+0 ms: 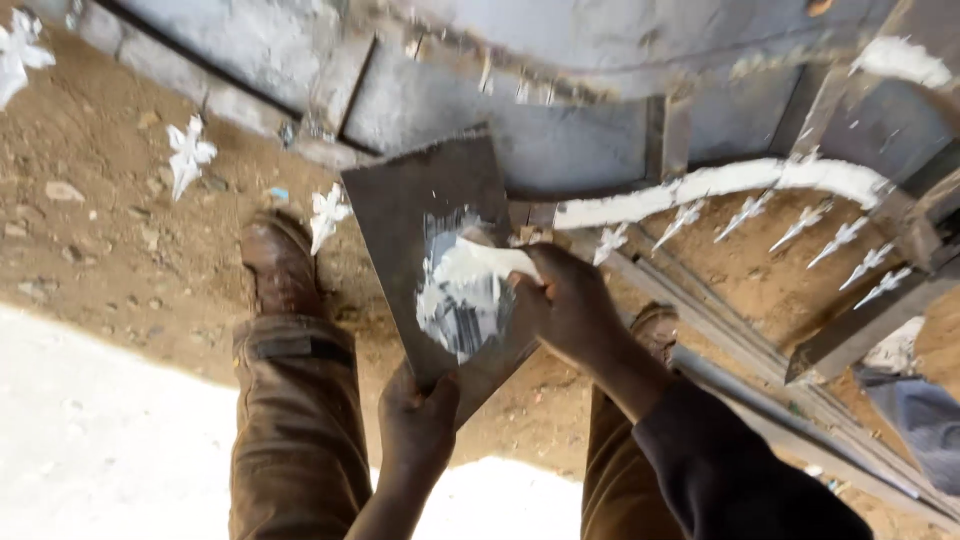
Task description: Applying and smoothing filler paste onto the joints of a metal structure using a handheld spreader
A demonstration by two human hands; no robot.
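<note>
You are gripping the metal plate [420, 215] by its lower corner with your left hand [418, 420], while your right hand [570, 305] is closing on a scraper working white paste [470, 275]; tilting could slide paste onto the dirt ground [110, 200].

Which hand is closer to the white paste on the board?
Right. The right hand is touching the white paste in the middle of the board. The left hand grips the board's bottom edge, below the paste.
</note>
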